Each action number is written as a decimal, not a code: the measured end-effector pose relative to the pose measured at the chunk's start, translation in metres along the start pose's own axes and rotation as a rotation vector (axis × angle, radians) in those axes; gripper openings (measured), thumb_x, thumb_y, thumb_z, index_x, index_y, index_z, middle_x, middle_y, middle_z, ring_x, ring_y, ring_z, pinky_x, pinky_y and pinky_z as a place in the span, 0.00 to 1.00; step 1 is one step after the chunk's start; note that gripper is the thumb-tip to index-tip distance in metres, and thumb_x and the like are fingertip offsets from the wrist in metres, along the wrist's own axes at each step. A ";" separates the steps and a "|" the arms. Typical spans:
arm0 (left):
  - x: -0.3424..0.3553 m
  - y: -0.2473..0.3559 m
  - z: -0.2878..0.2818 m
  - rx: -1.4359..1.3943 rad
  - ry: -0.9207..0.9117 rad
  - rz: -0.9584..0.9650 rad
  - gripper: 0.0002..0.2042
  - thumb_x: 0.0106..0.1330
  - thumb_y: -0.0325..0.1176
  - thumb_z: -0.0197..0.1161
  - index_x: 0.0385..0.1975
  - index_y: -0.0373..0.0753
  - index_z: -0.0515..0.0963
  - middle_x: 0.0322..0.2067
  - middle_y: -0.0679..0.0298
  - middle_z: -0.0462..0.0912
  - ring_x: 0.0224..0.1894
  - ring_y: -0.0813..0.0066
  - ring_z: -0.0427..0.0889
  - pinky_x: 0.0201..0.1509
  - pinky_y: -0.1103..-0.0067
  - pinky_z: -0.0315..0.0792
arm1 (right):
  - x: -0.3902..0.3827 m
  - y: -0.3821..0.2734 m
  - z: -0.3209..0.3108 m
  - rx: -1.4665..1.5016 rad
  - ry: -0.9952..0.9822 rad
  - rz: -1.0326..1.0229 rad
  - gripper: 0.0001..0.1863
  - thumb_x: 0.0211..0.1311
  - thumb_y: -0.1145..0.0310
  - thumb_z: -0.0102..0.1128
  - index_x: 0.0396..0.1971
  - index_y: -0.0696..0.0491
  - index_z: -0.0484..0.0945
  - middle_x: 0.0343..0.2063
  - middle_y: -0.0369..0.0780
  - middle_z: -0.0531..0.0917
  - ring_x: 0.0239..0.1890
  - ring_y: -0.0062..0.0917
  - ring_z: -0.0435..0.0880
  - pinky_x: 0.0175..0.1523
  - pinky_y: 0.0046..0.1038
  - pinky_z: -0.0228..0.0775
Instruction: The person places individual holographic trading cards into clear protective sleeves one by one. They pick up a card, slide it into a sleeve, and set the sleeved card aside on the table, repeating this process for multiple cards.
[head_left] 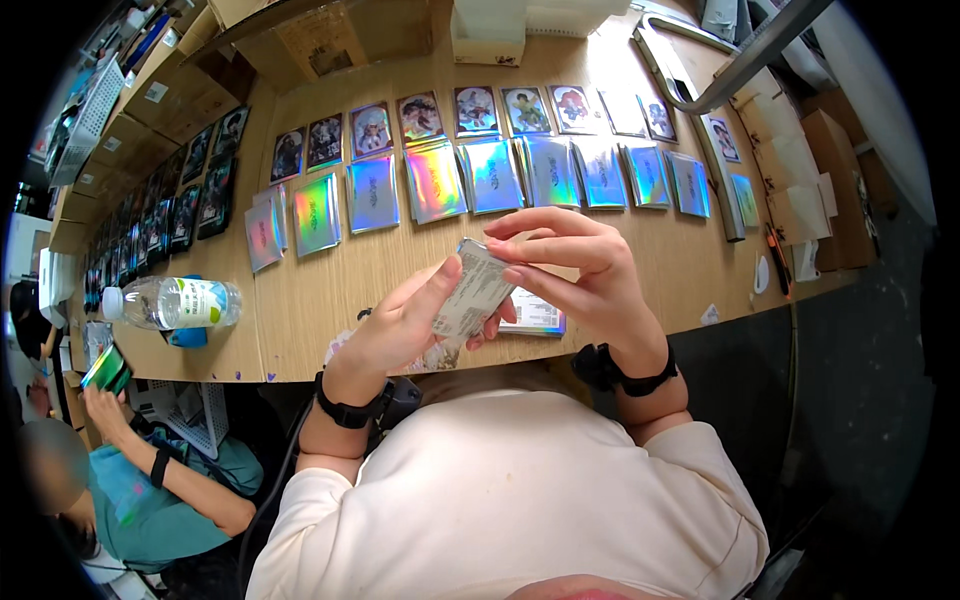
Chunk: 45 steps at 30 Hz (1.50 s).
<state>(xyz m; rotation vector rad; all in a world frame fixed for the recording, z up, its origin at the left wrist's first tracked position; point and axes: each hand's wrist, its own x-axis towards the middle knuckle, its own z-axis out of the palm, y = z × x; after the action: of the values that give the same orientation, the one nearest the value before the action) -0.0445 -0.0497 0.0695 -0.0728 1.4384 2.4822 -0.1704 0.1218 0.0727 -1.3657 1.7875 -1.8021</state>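
My left hand (400,315) is closed around a small stack of cards (472,290), tilted up, with a pale grey side full of fine print towards me. At the stack's upper right corner, the thumb and fingertips of my right hand (575,262) pinch its edge. Under my hands, near the table's front edge, lies another pile of cards (540,318) with a white printed face and a shiny rim, partly hidden. Beyond them stretches a row of rainbow-foil card piles (372,192), with single picture cards (370,130) laid out behind.
At the left, a clear plastic bottle (185,303) lies on its side, near rows of dark cards (150,225). A metal frame (690,100) and an orange-black cutter (778,260) are at the right. A co-worker in green (165,490) handles a green shiny packet (107,370).
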 end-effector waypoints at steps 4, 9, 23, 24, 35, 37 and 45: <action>0.003 -0.002 0.000 0.038 0.029 -0.030 0.28 0.77 0.54 0.34 0.57 0.33 0.67 0.41 0.57 0.79 0.37 0.75 0.77 0.39 0.78 0.74 | -0.002 0.008 -0.004 0.039 -0.022 0.022 0.14 0.54 0.79 0.68 0.42 0.54 0.86 0.43 0.41 0.83 0.42 0.27 0.84 0.45 0.26 0.80; 0.006 -0.011 -0.006 0.059 0.007 -0.051 0.27 0.78 0.51 0.33 0.56 0.33 0.69 0.41 0.59 0.79 0.37 0.76 0.76 0.41 0.79 0.73 | -0.009 0.006 -0.004 -0.079 -0.045 0.051 0.17 0.51 0.84 0.68 0.42 0.55 0.85 0.43 0.43 0.83 0.43 0.28 0.85 0.47 0.26 0.80; 0.016 -0.003 -0.039 0.447 0.593 0.597 0.13 0.73 0.35 0.53 0.49 0.33 0.75 0.43 0.63 0.81 0.45 0.77 0.79 0.53 0.80 0.71 | 0.000 0.016 -0.105 -1.080 0.251 -0.231 0.11 0.47 0.81 0.68 0.31 0.51 0.86 0.29 0.35 0.83 0.31 0.24 0.81 0.31 0.24 0.73; 0.013 -0.003 -0.041 0.418 0.650 0.643 0.10 0.73 0.33 0.54 0.46 0.33 0.76 0.41 0.64 0.81 0.44 0.78 0.78 0.52 0.81 0.71 | 0.002 0.024 -0.109 -1.214 0.222 -0.295 0.11 0.46 0.81 0.68 0.31 0.50 0.86 0.29 0.33 0.83 0.31 0.24 0.80 0.31 0.24 0.73; 0.011 -0.005 -0.036 0.459 0.776 0.820 0.05 0.70 0.26 0.56 0.39 0.32 0.77 0.36 0.65 0.80 0.37 0.82 0.77 0.45 0.84 0.72 | -0.022 0.081 -0.109 -1.266 -0.074 -0.054 0.10 0.49 0.76 0.66 0.32 0.48 0.86 0.33 0.30 0.83 0.37 0.24 0.80 0.38 0.25 0.76; 0.011 -0.005 -0.035 0.441 0.790 0.839 0.05 0.70 0.25 0.56 0.39 0.32 0.77 0.35 0.64 0.80 0.37 0.82 0.77 0.45 0.84 0.72 | -0.021 0.080 -0.108 -1.273 -0.094 -0.064 0.07 0.52 0.74 0.67 0.31 0.49 0.86 0.33 0.31 0.84 0.36 0.24 0.81 0.37 0.26 0.76; 0.007 0.035 -0.031 0.512 0.984 1.216 0.07 0.71 0.24 0.54 0.42 0.29 0.78 0.35 0.60 0.80 0.36 0.78 0.77 0.45 0.83 0.72 | -0.025 0.081 -0.110 -1.286 -0.053 -0.074 0.08 0.52 0.74 0.66 0.33 0.49 0.86 0.32 0.31 0.83 0.37 0.25 0.80 0.38 0.26 0.76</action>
<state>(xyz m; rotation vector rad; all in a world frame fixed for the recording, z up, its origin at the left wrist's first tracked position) -0.0629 -0.0911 0.0822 -0.5024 3.2770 2.8764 -0.2724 0.1935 0.0118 -1.7494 3.0158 -0.4280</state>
